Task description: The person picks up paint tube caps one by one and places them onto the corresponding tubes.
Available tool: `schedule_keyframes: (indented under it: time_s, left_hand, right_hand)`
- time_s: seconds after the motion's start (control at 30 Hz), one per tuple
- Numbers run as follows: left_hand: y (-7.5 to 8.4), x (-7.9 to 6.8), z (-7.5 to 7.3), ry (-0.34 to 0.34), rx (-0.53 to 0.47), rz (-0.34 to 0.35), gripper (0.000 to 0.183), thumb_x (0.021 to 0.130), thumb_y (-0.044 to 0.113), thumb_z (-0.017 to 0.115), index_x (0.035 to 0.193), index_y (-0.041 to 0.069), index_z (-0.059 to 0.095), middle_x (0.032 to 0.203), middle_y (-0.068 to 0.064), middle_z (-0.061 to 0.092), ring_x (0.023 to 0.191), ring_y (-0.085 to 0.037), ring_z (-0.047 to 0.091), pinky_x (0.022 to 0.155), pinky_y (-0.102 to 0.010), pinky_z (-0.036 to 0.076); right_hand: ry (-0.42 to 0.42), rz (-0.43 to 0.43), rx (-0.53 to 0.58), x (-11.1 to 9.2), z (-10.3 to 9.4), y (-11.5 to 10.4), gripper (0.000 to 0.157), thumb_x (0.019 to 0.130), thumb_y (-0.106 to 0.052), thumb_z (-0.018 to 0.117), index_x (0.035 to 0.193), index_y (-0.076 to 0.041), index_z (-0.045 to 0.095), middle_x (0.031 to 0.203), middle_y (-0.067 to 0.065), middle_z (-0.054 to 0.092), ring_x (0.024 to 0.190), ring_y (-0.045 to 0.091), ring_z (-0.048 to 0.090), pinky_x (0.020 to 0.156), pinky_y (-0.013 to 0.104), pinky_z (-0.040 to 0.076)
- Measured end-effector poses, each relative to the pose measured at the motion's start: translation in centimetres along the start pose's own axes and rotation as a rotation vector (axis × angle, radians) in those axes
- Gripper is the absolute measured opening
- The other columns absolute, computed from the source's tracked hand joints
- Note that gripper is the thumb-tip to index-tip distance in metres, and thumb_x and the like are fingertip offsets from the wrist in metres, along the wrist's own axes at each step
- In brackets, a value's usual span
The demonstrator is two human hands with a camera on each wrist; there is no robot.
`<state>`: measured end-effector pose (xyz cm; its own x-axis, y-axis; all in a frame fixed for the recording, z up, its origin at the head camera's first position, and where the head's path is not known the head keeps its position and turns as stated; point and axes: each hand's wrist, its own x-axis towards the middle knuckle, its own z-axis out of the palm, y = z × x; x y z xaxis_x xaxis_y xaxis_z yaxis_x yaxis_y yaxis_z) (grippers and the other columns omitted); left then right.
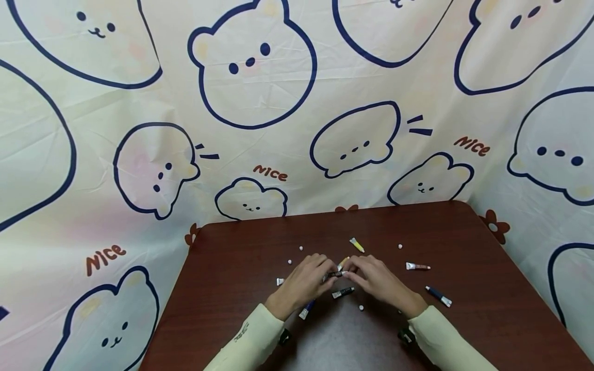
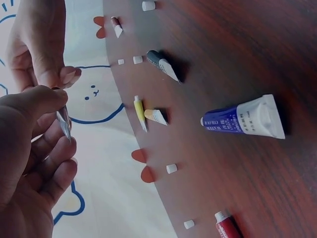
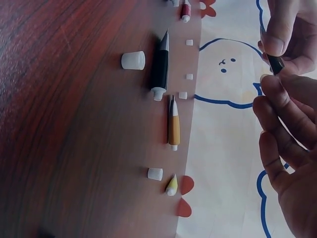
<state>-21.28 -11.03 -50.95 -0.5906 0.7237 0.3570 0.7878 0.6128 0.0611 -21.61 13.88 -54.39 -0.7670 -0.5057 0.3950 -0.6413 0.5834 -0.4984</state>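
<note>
In the head view, my left hand [image 1: 308, 273] grips a small black paint tube [image 1: 335, 274] above the table. My right hand [image 1: 378, 281] meets it from the other side, thumb and fingertips pinching the tube's end. The right wrist view shows the dark tube body [image 3: 275, 63] between both hands' fingers; its tip is hidden by the right fingertips. Just below the hands lies another black tube [image 1: 343, 292], uncapped in the right wrist view. A yellow-orange tube [image 1: 342, 264] lies behind the hands, and a blue tube [image 2: 233, 120] near the left wrist.
Further tubes lie about: yellow [image 1: 357, 245] at the back, brown [image 1: 418, 266] and dark blue [image 1: 438, 296] at the right, red [image 2: 228, 225] at the left. Several loose white caps, one [image 1: 361, 308] in front, dot the brown table [image 1: 482, 319]. A patterned cloth [image 1: 260, 93] hangs behind.
</note>
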Motion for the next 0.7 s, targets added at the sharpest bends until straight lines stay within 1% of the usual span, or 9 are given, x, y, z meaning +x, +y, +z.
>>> schedule_keyframes:
  time_s: [0.07, 0.17, 0.27, 0.33, 0.4, 0.5, 0.57, 0.7]
  left_hand:
    - [-0.02, 0.05, 0.03, 0.007, 0.005, 0.008, 0.017, 0.103, 0.026, 0.079, 0.117, 0.018, 0.072, 0.108, 0.006, 0.071, 0.097, -0.010, 0.062, 0.091, -0.029, 0.055]
    - [-0.01, 0.17, 0.11, 0.034, 0.017, 0.027, 0.018, 0.102, 0.025, 0.080, 0.116, 0.018, 0.073, 0.108, 0.006, 0.072, 0.097, -0.010, 0.064, 0.089, -0.028, 0.055]
    - [0.03, 0.25, 0.23, 0.059, 0.028, 0.049, 0.018, 0.100, 0.024, 0.081, 0.115, 0.018, 0.072, 0.106, 0.007, 0.071, 0.096, -0.010, 0.064, 0.088, -0.028, 0.055]
    - [0.06, 0.27, 0.28, 0.073, 0.032, 0.059, 0.018, 0.100, 0.023, 0.082, 0.114, 0.018, 0.072, 0.105, 0.007, 0.071, 0.094, -0.010, 0.064, 0.087, -0.028, 0.055]
    - [0.09, 0.25, 0.30, 0.080, 0.035, 0.062, 0.019, 0.099, 0.023, 0.083, 0.113, 0.018, 0.072, 0.105, 0.007, 0.070, 0.093, -0.010, 0.063, 0.087, -0.027, 0.055]
    - [0.08, 0.25, 0.35, 0.088, 0.036, 0.064, 0.020, 0.099, 0.023, 0.083, 0.114, 0.017, 0.072, 0.105, 0.006, 0.070, 0.093, -0.010, 0.063, 0.086, -0.028, 0.054]
    - [0.08, 0.25, 0.35, 0.089, 0.036, 0.063, 0.020, 0.099, 0.023, 0.083, 0.114, 0.017, 0.072, 0.105, 0.006, 0.070, 0.094, -0.010, 0.063, 0.086, -0.028, 0.054]
    - [0.16, 0.28, 0.26, 0.079, 0.031, 0.056, 0.020, 0.099, 0.023, 0.083, 0.115, 0.017, 0.072, 0.106, 0.006, 0.070, 0.094, -0.010, 0.063, 0.086, -0.028, 0.055]
  right_hand:
    - [0.006, 0.003, 0.015, -0.03, 0.03, 0.05, 0.009, 0.105, -0.024, 0.074, 0.113, -0.022, 0.073, 0.098, -0.016, 0.074, 0.086, -0.003, 0.065, 0.081, 0.032, 0.053]
    - [0.007, 0.022, 0.032, -0.11, 0.04, 0.13, 0.006, 0.108, -0.026, 0.070, 0.112, -0.023, 0.074, 0.095, -0.018, 0.073, 0.080, -0.005, 0.060, 0.078, 0.030, 0.050]
    - [0.000, 0.048, 0.039, -0.14, 0.04, 0.17, 0.010, 0.111, -0.028, 0.065, 0.109, -0.024, 0.074, 0.088, -0.020, 0.069, 0.074, -0.006, 0.053, 0.075, 0.028, 0.046]
    - [0.001, 0.060, 0.038, -0.15, 0.05, 0.18, 0.013, 0.111, -0.030, 0.064, 0.108, -0.024, 0.075, 0.086, -0.021, 0.068, 0.072, -0.006, 0.051, 0.075, 0.027, 0.045]
    - [0.001, 0.067, 0.058, -0.13, 0.01, 0.17, 0.014, 0.110, -0.032, 0.067, 0.109, -0.022, 0.076, 0.086, -0.021, 0.068, 0.073, -0.006, 0.054, 0.074, 0.026, 0.048]
    - [0.001, 0.077, 0.091, -0.14, -0.11, 0.16, 0.016, 0.106, -0.034, 0.074, 0.114, -0.020, 0.077, 0.091, -0.020, 0.072, 0.080, -0.005, 0.062, 0.073, 0.025, 0.053]
    - [-0.006, 0.079, 0.105, -0.15, -0.21, 0.16, 0.019, 0.102, -0.032, 0.079, 0.116, -0.020, 0.076, 0.092, -0.019, 0.073, 0.083, -0.003, 0.065, 0.072, 0.025, 0.056]
    - [-0.013, 0.065, 0.059, -0.18, -0.27, 0.21, 0.013, 0.101, -0.029, 0.081, 0.111, -0.023, 0.074, 0.094, -0.018, 0.074, 0.086, -0.001, 0.066, 0.078, 0.029, 0.054]
